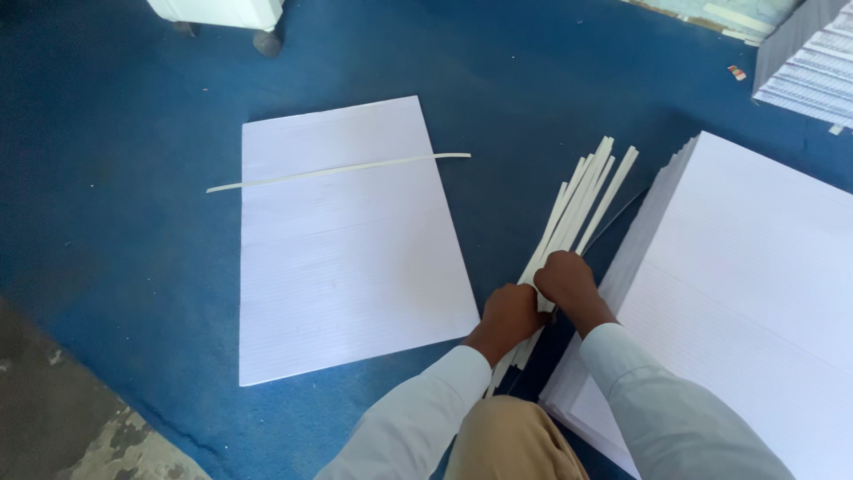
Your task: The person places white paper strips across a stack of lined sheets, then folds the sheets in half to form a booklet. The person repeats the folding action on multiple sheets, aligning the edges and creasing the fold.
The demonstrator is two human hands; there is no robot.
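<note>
Across the whole frame spreads a blue carpet [115, 178], which serves as the work surface. At the right edge lies the largest thing on it, a thick stack of white lined sheets [746, 293], its stepped left edge showing that many sheets lie one upon another, close enough for the person to reach. Left of centre lies a single white lined sheet [346, 258], flat and set apart from the stack, with one thin white strip [342, 170] laid across its upper part and overhanging both sides, as if placed there on its own away from the rest.

Between sheet and stack, right of centre, a bundle of white strips [582, 204] fans toward the upper right, its lower ends gathered where both hands meet. The left hand [508, 316] is curled closed around the bundle's lower end, steadying it from the side. The right hand [566, 280] sits just above and touches the left, fingers folded down over the same strips, so the bundle is pinched between both fists while its far ends splay loose. At the upper right corner another pile of lined paper [809, 62] rests.
</note>
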